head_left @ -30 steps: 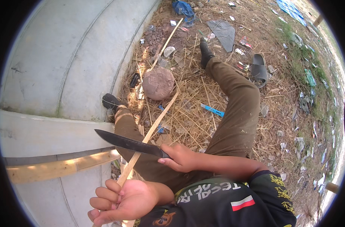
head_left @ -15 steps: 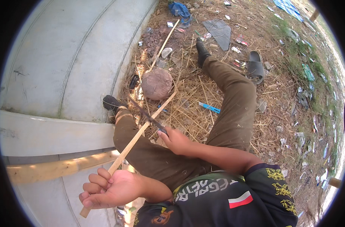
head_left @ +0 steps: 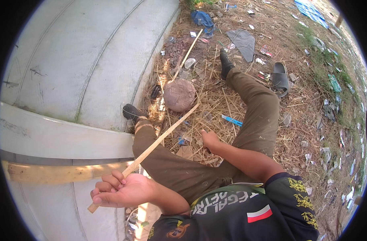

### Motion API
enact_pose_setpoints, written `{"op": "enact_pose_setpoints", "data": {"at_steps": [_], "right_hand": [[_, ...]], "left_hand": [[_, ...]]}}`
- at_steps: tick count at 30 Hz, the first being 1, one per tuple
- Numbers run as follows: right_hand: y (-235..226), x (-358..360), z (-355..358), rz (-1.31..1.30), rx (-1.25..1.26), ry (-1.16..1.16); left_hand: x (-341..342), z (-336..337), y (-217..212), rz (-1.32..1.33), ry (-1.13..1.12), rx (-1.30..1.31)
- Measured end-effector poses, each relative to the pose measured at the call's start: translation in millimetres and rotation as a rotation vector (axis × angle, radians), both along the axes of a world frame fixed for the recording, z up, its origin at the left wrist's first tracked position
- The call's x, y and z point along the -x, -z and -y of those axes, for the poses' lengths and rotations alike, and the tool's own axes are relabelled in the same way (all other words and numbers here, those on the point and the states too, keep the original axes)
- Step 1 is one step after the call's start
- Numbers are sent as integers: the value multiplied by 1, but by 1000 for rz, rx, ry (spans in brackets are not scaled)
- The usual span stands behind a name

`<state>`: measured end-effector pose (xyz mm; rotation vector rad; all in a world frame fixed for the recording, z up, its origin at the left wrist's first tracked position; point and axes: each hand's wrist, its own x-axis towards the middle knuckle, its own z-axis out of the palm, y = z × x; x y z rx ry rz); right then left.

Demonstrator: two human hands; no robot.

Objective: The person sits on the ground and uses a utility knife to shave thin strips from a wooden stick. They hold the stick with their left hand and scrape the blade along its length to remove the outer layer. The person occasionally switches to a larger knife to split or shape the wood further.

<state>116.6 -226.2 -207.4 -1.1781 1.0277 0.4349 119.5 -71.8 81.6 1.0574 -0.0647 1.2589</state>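
Observation:
My left hand (head_left: 119, 193) is closed around the near end of a long thin bamboo strip (head_left: 167, 130). The strip slants up and to the right over my left thigh, and its far tip ends beside a round brown stone (head_left: 179, 95). My right hand (head_left: 210, 141) is down on the straw between my legs, back of the hand facing up and fingers hidden. No knife shows in it. I sit on the ground in olive trousers and dark shoes, legs spread.
A big curved grey surface (head_left: 70, 60) fills the left side, with a thick bamboo pole (head_left: 50, 172) lying along it. Straw and litter cover the ground, among them a black sandal (head_left: 280, 78), a blue cloth (head_left: 203, 18), a second thin strip (head_left: 187, 54) and a small blue object (head_left: 231, 119).
My right hand held a dark knife against the strip, then dropped to the straw between my legs; the knife is out of sight. My left hand kept hold of the strip.

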Motion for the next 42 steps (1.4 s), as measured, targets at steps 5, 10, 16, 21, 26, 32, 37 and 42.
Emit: {"op": "enact_pose_setpoints", "data": {"at_steps": [5,10,16,21,26,32,37,42], "right_hand": [[-10,-2,-14,30,-284,151],[-31,0,-3,161,-566,139],[-38,-1,4,221,-638,225],[-35,1,5,323,-665,244],[-37,-2,9,316,-435,216],[-79,32,6,555,59,-303],[-158,69,18,1071,360,-272],[-119,120,9,1243,347,-83]], "left_hand": [[-5,-17,6,26,-5,-22],[14,-2,12,96,92,-29],[57,17,27,304,514,-312],[87,18,43,496,669,-521],[100,27,62,579,915,-626],[93,25,60,512,784,-560],[69,21,43,416,812,-464],[64,32,44,414,808,-454]]}}
